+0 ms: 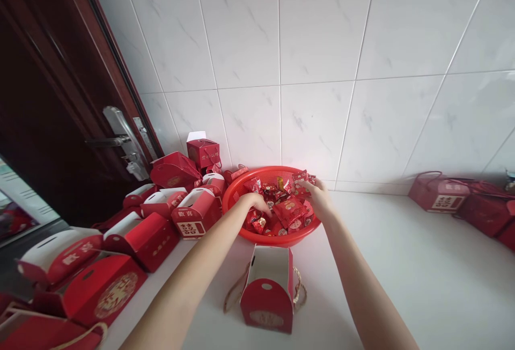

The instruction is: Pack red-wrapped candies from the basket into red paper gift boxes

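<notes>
Both hands are at a round red plastic basket (265, 240) full of red-wrapped candies and small packets. My left hand (257, 202) reaches down among the sweets, its fingertips hidden between the wrappers. At the basket's right rim, my right hand (317, 191) has its fingers closed on a small red candy packet (302, 177). A larger shiny red packet (289, 210) lies on the pile between the hands. In front of the basket stands an open red gift box (267, 299) with a white inside and rope handles on its sides.
Many red gift boxes (139, 240) crowd the left side, several with open tops. More closed red boxes (438, 194) stand at the right against the white tiled wall (322, 33). A dark wooden door (52, 71) with a metal handle (120, 132) is at the far left.
</notes>
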Tool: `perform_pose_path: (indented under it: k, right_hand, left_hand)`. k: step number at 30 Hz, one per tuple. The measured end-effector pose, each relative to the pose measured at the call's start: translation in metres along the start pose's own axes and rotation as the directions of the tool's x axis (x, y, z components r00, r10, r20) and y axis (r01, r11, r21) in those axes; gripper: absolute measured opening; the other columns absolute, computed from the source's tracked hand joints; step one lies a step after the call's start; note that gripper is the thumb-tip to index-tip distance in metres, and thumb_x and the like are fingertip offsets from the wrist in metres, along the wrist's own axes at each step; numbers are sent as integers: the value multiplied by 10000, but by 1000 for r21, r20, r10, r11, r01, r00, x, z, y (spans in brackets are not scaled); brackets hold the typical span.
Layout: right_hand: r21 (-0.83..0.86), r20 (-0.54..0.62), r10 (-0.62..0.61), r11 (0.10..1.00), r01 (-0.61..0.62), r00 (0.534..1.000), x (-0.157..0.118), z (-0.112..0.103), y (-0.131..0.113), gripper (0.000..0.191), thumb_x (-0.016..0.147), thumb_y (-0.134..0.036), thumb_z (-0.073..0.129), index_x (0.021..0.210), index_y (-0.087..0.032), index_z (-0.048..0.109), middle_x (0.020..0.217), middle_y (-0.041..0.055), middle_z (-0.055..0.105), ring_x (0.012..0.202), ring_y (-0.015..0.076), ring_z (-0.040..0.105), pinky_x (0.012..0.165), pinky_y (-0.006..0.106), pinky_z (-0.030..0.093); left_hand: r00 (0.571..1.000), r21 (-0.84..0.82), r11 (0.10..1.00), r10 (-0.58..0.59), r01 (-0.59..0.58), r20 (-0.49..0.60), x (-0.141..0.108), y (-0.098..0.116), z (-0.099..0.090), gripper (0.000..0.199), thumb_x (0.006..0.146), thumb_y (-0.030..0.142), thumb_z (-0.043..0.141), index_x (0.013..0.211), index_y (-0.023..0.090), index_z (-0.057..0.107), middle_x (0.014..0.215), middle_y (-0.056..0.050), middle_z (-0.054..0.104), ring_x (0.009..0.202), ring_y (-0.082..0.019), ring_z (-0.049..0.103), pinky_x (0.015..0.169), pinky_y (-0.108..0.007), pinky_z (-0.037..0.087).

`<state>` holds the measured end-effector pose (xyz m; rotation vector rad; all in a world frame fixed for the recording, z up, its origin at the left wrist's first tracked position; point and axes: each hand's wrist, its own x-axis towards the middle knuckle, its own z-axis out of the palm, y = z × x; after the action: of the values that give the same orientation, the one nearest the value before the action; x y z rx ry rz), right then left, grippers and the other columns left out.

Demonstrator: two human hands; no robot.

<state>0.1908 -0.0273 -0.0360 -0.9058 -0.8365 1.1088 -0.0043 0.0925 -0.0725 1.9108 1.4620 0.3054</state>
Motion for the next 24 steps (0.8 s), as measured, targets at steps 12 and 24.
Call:
perform_pose_path:
  k: [12,24]
  right_hand:
    - [16,31,-12,1000,12,999,1,-1,2,149,640,-286,767,752,-210,707,732,28,749,691,212,710,566,282,569]
    - [-29,22,13,1000,-13,1000,3,-4,3,213,634,-311,781,795,-200,695,760,30,755,719,206,723,515,241,535]
  left_hand:
    - [995,-8,1000,-30,29,-97,-23,31,-10,444,585,405,856,450,216,477,429,48,429,510,-147,460,521,-269,316]
    - [987,-317,938,-158,138,-39,-35,50,-9,253,890,333,631,702,178,565,673,-6,655,642,-141,636,604,-232,548]
